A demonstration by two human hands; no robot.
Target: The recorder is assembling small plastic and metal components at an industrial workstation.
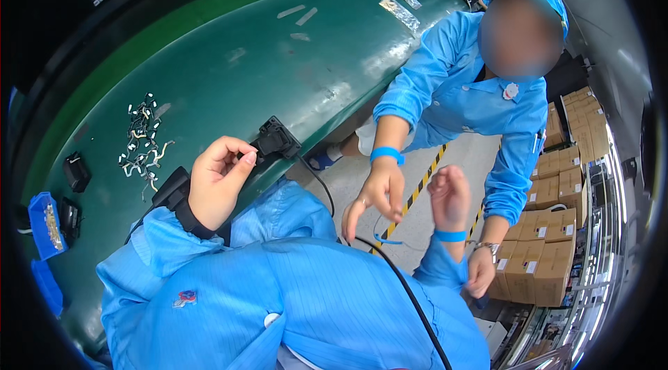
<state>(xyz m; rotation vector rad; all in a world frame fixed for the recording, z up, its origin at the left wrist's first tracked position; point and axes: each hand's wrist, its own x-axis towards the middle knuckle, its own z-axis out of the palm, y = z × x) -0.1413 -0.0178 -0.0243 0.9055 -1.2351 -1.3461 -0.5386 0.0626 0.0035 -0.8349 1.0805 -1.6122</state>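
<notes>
While the left hand (216, 186) pinches a black connector (276, 139), the right hand (450, 196) hangs loosely curled

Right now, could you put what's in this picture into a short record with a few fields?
Left hand: pinching a black plug block at the edge of the green table
Right hand: raised and empty, blue wristband below it
Cord: black, running over the blue sleeve
Co-worker's hand: reaching in, thin blue strap hanging below
On table: small metal clips
</notes>
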